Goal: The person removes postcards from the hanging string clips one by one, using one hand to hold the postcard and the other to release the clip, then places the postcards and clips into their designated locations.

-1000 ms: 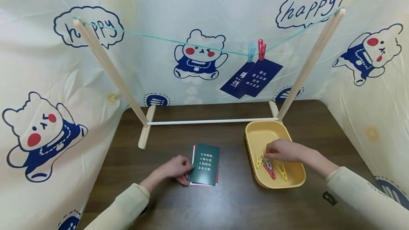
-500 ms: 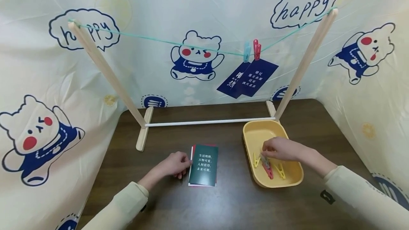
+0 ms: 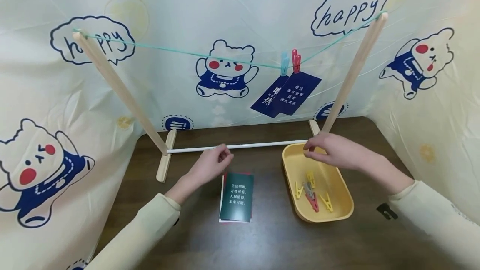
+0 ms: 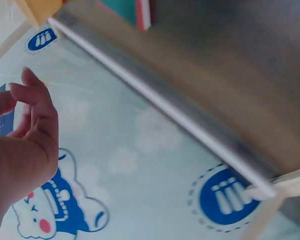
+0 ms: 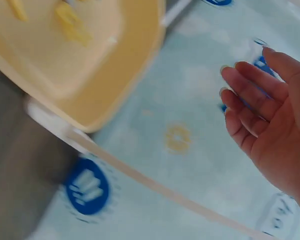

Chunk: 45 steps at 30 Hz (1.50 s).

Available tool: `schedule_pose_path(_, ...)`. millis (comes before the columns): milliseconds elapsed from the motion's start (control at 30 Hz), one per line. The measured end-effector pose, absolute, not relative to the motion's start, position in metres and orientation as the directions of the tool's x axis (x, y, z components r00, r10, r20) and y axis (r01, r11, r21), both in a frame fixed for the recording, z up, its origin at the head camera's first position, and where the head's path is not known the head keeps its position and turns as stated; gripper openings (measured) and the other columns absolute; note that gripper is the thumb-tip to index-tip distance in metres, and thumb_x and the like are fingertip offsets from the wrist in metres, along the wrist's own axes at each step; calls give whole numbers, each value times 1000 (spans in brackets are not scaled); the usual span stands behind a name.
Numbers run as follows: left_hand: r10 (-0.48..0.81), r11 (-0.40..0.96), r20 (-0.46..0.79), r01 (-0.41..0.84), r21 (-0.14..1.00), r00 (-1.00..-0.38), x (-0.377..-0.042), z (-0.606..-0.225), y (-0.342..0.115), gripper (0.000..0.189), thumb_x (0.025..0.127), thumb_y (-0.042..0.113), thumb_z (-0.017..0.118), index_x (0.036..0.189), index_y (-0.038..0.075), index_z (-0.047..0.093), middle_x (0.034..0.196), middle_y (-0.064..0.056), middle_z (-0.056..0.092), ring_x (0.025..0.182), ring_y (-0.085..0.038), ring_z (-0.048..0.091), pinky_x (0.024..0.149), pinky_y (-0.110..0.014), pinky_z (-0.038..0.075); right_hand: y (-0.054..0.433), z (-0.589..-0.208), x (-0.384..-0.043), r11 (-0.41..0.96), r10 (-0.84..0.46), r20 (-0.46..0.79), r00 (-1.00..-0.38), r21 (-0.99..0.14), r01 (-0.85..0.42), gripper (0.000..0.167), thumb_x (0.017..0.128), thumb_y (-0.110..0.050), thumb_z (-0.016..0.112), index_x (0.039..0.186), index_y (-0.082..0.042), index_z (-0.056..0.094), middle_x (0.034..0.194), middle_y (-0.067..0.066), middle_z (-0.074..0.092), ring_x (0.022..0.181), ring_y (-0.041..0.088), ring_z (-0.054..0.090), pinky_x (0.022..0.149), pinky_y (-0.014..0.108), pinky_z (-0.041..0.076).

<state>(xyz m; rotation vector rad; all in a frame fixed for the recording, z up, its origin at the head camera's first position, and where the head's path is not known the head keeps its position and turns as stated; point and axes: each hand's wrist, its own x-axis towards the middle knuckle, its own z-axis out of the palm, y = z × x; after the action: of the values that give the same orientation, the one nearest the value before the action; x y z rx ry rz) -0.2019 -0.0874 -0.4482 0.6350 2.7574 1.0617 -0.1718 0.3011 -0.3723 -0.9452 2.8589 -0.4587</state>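
My left hand point(image 3: 211, 163) is raised above the far end of a small stack of cards point(image 3: 237, 197), dark green on top with white lettering. Its fingers are loosely bent, and no object shows in them in the left wrist view. My right hand point(image 3: 335, 149) hovers over the far part of a yellow tray point(image 3: 346, 195). In the right wrist view the right hand point(image 5: 270, 107) has relaxed fingers and a bare palm. Inside the tray lie several clothespins: yellow ones point(image 3: 327, 202), a red one point(image 3: 312, 201) and a grey one.
A teal string point(image 3: 168, 49) runs between two wooden posts point(image 3: 120, 91). From it hang two dark blue cards point(image 3: 300, 94), by a light blue clothespin point(image 3: 284, 64) and a red clothespin point(image 3: 296, 61). A white rod point(image 3: 258, 144) joins the stand's feet.
My left hand has left the side of the card stack and risen forward. The right hand has lifted from the clothespins towards the tray's far end, exposing another yellow clothespin.
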Motion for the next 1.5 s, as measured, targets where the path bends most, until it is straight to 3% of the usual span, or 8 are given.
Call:
schedule_pose_path(100, 420, 644, 109, 381, 663, -901, -215, -433, -76, 10, 103, 21, 67, 103, 11, 67, 85, 0, 67, 74, -16, 58, 68, -31, 53, 300, -342, -174, 755, -603, 70, -795, -274, -596, 13, 100, -24, 71, 111, -17, 76, 100, -4, 70, 93, 14, 62, 80, 38, 58)
schedule_pose_path(400, 398, 537, 211, 413, 736, -893, -249, -398, -51, 11, 105, 20, 65, 106, 8, 65, 92, -6, 67, 67, -22, 64, 61, -33, 56, 284, -247, -191, 731, -602, 253, -757, -206, -650, 17, 99, -16, 72, 115, -10, 75, 108, 5, 74, 100, 24, 64, 85, 49, 58)
schedule_pose_path(700, 356, 503, 244, 405, 763, -902, -273, -382, -33, 24, 104, 21, 66, 121, 5, 61, 114, -11, 65, 69, -29, 68, 63, -33, 61, 254, -203, -219, 676, -661, 380, -647, -71, -733, 20, 97, -10, 74, 114, 0, 72, 111, 17, 73, 106, 33, 59, 92, 49, 49)
schedule_pose_path(833, 360, 510, 275, 435, 742, -891, -282, -376, -24, 30, 105, 21, 65, 129, 4, 60, 125, -14, 63, 75, -29, 70, 66, -33, 61, 241, -187, -238, 753, -594, 367, -715, -59, -656, 34, 99, -20, 72, 125, 1, 69, 126, 22, 67, 121, 38, 52, 106, 53, 42)
schedule_pose_path(933, 350, 529, 287, 441, 725, -892, -286, -374, -18, 31, 105, 18, 64, 133, 4, 60, 128, -14, 63, 76, -25, 68, 67, -34, 60, 232, -181, -255, 803, -553, 265, -790, -84, -590, 46, 102, -29, 69, 136, 0, 63, 140, 23, 61, 137, 39, 44, 117, 56, 36)
schedule_pose_path(1067, 351, 538, 268, 428, 726, -897, -289, -375, -12, 33, 106, 17, 62, 136, 4, 61, 126, -14, 67, 77, -22, 69, 68, -33, 60, 229, -181, -273, 836, -516, 129, -847, -140, -530, 56, 103, -35, 66, 146, -1, 56, 149, 22, 55, 144, 40, 38, 120, 58, 31)
schedule_pose_path(1367, 383, 487, 301, 468, 737, -873, -293, -377, 0, 16, 106, 13, 62, 119, 6, 68, 102, -11, 73, 75, -20, 69, 65, -32, 57, 241, -186, -288, 831, -490, 70, -869, -263, -490, 44, 103, -33, 66, 137, -6, 65, 133, 17, 67, 127, 33, 57, 110, 55, 45)
schedule_pose_path(1500, 414, 476, 331, 512, 716, -848, -293, -376, 2, 12, 105, 11, 63, 110, 5, 72, 94, -11, 73, 72, -20, 67, 63, -30, 55, 243, -188, -288, 834, -472, 61, -880, -293, -468, 39, 102, -31, 68, 132, -6, 68, 129, 17, 69, 123, 31, 58, 106, 53, 46)
